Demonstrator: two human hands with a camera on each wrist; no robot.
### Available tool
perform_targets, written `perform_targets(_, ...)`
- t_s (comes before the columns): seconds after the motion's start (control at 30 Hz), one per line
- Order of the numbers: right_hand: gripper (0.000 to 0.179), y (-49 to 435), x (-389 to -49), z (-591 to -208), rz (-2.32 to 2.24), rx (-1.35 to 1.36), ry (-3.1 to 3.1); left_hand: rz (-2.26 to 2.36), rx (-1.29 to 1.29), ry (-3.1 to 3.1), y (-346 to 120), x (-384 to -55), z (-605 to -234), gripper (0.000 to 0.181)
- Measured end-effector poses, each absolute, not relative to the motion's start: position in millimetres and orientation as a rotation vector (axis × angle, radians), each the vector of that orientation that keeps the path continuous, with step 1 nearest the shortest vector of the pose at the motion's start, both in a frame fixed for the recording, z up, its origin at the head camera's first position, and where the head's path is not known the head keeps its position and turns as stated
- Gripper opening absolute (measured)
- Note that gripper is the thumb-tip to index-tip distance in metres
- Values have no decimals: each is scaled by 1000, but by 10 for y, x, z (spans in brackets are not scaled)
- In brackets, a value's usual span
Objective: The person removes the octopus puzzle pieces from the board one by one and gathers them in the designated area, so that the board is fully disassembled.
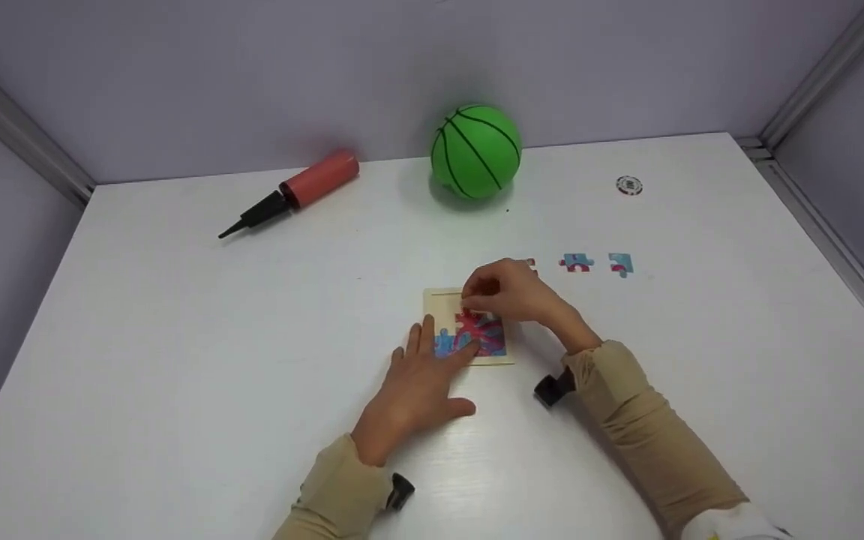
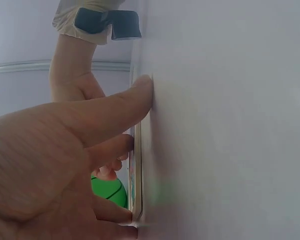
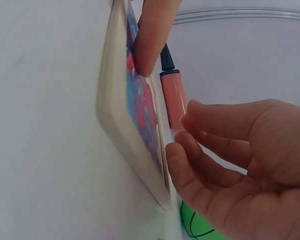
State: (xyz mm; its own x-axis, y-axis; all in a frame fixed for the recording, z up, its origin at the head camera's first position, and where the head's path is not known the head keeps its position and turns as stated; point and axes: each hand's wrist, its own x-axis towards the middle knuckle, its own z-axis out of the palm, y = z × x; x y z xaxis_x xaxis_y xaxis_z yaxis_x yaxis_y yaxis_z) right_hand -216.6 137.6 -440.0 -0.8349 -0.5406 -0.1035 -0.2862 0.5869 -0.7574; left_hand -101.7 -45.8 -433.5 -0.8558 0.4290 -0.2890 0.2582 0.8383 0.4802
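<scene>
A small wooden tray puzzle [image 1: 433, 304] lies on the table, its lower part filled with pink and blue jigsaw pieces [image 1: 492, 339]. My left hand [image 1: 413, 386] is spread flat at its lower left; the index fingertip presses on the pieces while the thumb rests on the table. Over the tray's upper right, my right hand [image 1: 511, 292] has thumb and fingers drawn together, pinching a reddish puzzle piece [image 1: 466, 308] that is mostly hidden by the fingers. In the right wrist view, the right hand [image 3: 229, 155] is just beside the tray's face.
Loose pieces lie beyond the right hand: a blue-pink one [image 1: 577, 262], another [image 1: 621, 264], and one partly covered piece [image 1: 531, 264]. Farther back are a green ball [image 1: 476, 152], a red hand pump [image 1: 321, 180] and a poker chip [image 1: 629, 186]. Walls [image 1: 252, 82] enclose the table.
</scene>
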Motion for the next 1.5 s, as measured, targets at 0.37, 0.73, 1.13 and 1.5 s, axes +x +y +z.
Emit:
perform_targets(0.37, 14, 1366, -2163, -4444, -1020, -804, 2496, 554, 502, 2638, -444, -1010, -4320, 71)
perform_targets(0.73, 12, 1331, -2160, -4404, -1009, -812, 2491, 524, 498, 2634, -438, -1029, -4295, 72)
perform_targets(1.13, 14, 1328, -2132, -4383, -978, -764, 2527, 506, 519, 2651, -437, -1032, -4303, 72)
perform_targets(1.5, 9, 1343, -2145, -4432, -1056, -803, 2494, 562, 478, 2606, -439, -1039, -4305, 73)
